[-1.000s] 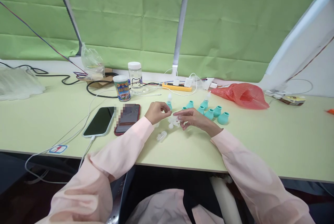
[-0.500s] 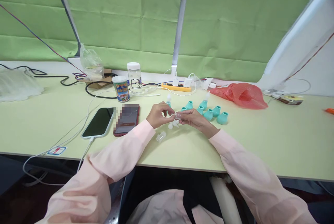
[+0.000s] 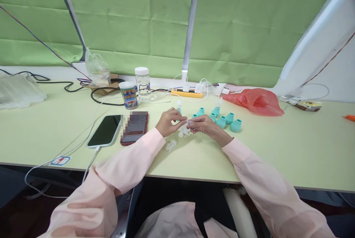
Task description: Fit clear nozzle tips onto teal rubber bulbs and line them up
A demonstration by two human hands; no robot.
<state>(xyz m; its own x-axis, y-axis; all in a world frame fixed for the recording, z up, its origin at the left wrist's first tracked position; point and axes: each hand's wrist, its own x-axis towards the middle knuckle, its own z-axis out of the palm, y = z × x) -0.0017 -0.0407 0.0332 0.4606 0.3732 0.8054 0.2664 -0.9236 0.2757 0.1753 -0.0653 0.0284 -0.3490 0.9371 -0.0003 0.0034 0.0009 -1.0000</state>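
Observation:
My left hand (image 3: 171,122) and my right hand (image 3: 204,126) meet above the table, fingertips pinched together. Between them is a small whitish translucent plastic piece (image 3: 189,122), mostly covered by the fingers. Just below lie a few small white plastic pieces (image 3: 183,131). A clear plastic cap-like piece (image 3: 171,145) rests on the table nearer to me. Behind and right of my right hand stand several teal rubber bulbs (image 3: 221,122) with open necks. Two teal bulbs carry clear tips, one (image 3: 216,110) at the back and another (image 3: 179,107) partly hidden behind my left hand.
Left of my arms lie a charging phone (image 3: 104,130) and a red-cased phone (image 3: 135,128). A printed canister (image 3: 129,96) and a clear jar (image 3: 143,82) stand behind them. Along the back are a yellow power strip (image 3: 186,93) and a red plastic bag (image 3: 253,101).
My fingertips have drawn a little closer together around the small plastic piece. The fingers of my left hand have straightened slightly. The things on the table stay in place.

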